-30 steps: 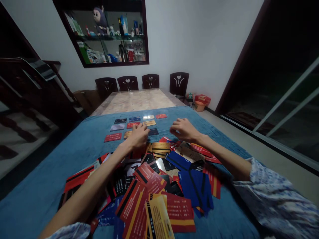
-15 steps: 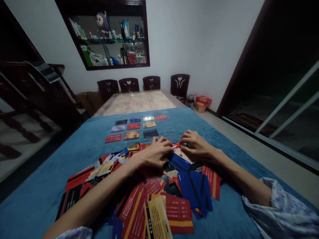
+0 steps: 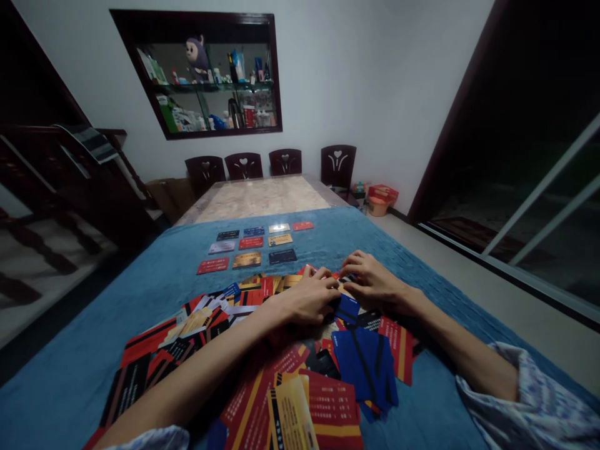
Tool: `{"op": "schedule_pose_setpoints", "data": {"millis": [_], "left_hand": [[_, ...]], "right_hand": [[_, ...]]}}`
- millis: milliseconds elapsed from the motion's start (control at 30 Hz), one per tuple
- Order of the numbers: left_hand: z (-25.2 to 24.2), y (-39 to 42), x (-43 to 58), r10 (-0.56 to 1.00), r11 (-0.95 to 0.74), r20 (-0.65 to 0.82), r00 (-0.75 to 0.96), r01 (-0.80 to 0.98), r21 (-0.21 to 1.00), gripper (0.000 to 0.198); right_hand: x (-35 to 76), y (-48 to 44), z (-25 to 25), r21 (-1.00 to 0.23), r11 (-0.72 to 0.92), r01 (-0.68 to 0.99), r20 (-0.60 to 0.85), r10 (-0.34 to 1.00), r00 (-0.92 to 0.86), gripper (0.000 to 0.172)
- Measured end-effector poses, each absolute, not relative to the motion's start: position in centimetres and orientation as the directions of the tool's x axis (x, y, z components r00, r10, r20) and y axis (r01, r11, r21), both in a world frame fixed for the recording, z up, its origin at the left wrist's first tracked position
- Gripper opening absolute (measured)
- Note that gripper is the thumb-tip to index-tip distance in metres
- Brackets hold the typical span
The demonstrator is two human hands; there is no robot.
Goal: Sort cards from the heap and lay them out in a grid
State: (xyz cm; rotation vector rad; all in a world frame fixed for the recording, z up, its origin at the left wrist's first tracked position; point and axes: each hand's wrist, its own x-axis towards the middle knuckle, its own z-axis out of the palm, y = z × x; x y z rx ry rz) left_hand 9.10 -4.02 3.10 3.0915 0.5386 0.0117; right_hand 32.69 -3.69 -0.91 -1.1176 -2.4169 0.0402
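Cards (image 3: 347, 307) under left hand (image 3: 310, 300) and right hand (image 3: 376, 281) look light, stiff, slick; pinch edges. Both curled, grip unclear.

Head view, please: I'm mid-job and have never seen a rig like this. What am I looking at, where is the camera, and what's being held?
There is no machine here: these are a person's bare left hand and right hand. One camera, worn on the person's head, looks forward and down past both forearms. A blue cloth covers the near part of a table. On it lies a loose, overlapping card pile, and beyond that ten separate cards in three rows. Both hands are close together at the far side of the pile, fingers bent. Whether either one grips a card is hidden from this angle.
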Motion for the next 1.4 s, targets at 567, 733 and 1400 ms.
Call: {"op": "schedule_pose_setpoints", "data": {"millis": [567, 733, 1400], "left_hand": [[1.6, -4.0, 11.3, 0.491, -0.864, 0.082, 0.867, 0.497, -0.083, 0.024], [2.0, -4.1, 11.0, 0.492, -0.867, 0.062, 0.869, 0.495, -0.054, 0.022], [3.3, -3.6, 10.5, 0.521, -0.85, 0.036, 0.853, 0.515, 0.106, 0.018]], "right_hand": [[32.8, -5.8, 1.5, -0.2, 0.63, 0.751, 0.157, 0.777, -0.61, 0.037], [33.0, -5.7, 1.1, -0.217, 0.644, 0.734, 0.174, 0.765, -0.62, 0.038], [33.4, -5.7, 1.6, -0.316, 0.633, 0.706, 0.23, 0.773, -0.591, 0.017]]}}
